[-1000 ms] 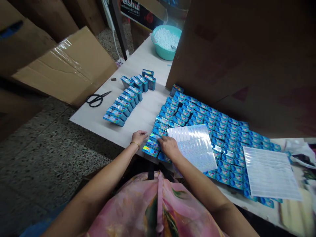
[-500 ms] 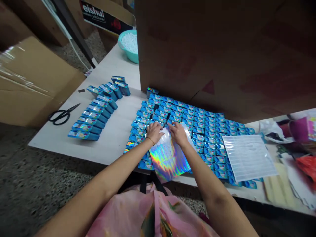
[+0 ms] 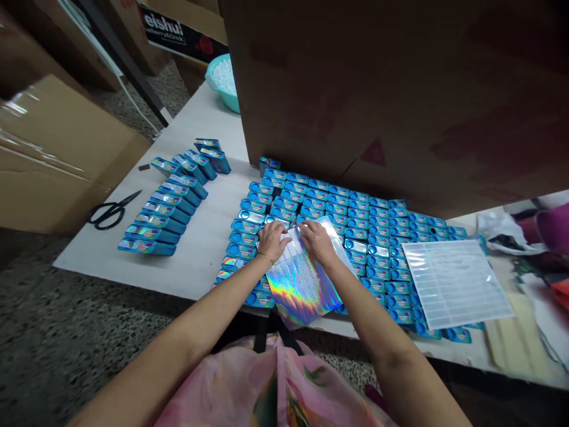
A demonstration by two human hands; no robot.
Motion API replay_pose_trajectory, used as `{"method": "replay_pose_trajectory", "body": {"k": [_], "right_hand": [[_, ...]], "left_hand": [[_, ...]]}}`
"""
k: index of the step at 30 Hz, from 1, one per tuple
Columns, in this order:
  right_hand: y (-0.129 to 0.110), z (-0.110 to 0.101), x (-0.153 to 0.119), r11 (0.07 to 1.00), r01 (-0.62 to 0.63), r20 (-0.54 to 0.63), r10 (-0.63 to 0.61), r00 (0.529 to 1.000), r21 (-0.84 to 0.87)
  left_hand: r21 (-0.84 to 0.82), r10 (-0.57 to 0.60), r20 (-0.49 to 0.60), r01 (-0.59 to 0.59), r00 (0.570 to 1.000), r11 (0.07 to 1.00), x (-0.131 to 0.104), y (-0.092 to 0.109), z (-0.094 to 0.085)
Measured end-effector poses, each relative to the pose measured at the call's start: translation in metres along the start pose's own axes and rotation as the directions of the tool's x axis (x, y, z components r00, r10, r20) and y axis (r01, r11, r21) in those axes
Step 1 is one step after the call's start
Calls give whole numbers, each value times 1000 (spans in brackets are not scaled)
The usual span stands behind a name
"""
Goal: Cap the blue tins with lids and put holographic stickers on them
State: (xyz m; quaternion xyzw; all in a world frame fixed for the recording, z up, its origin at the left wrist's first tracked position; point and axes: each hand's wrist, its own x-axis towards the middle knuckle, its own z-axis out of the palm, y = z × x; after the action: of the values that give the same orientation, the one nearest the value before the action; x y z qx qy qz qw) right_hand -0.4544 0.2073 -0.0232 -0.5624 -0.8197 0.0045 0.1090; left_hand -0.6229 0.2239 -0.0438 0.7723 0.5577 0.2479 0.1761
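A shiny holographic sticker sheet lies over rows of small blue tins, its near edge reaching past the table front. My left hand grips its upper left part, fingers bent and thumb turned inward. My right hand has its fingers closed at the upper middle of the same sheet. The fingertips of both hands are close together, and whatever small piece may be between them is too small to make out. To the right, a white backing sheet with pale strips rests on more of the tins.
Blue tins standing on edge form a curved line at the left, beside black scissors. A large cardboard box stands behind the rows. A turquoise basin of white pieces sits at the back. Plastic bags lie far right.
The camera view has shifted slightly. My right hand has its fingers a little lower and flatter on the sheet; both hands stay at its upper edge.
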Motion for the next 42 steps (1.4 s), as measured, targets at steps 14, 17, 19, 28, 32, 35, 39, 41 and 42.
{"method": "replay_pose_trajectory", "body": {"k": [14, 17, 19, 28, 32, 35, 39, 41, 42], "right_hand": [[-1, -12, -9, 996, 43, -59, -39, 998, 72], [-15, -53, -16, 997, 14, -58, -10, 998, 73], [-24, -78, -16, 997, 7, -27, -4, 1000, 82], [-65, -80, 14, 892, 23, 92, -72, 993, 452], [-92, -41, 14, 640, -164, 68, 171, 983, 750], [-116, -6, 10, 468, -315, 242, 211, 947, 826], [-140, 26, 11, 325, -412, 355, 221, 908, 851], [-146, 35, 19, 330, -435, 398, 177, 900, 838], [-148, 38, 25, 360, -452, 423, 161, 892, 816]], "left_hand": [[-43, 31, -73, -35, 997, 998, 0, -10, 9], [-113, 30, -70, -38, 997, 993, 3, -12, 6], [-219, 54, -74, -69, 996, 973, 4, -13, -2], [-676, 42, -23, -46, 999, 736, -28, -6, -60], [-867, -331, 95, 242, 939, 437, -41, -21, -69], [-925, -479, 181, 314, 859, 214, -52, -38, -77], [-931, -607, 199, 342, 770, 130, -68, -65, -82], [-935, -650, 185, 336, 737, 114, -74, -81, -80], [-938, -669, 173, 328, 723, 111, -75, -88, -78]]}}
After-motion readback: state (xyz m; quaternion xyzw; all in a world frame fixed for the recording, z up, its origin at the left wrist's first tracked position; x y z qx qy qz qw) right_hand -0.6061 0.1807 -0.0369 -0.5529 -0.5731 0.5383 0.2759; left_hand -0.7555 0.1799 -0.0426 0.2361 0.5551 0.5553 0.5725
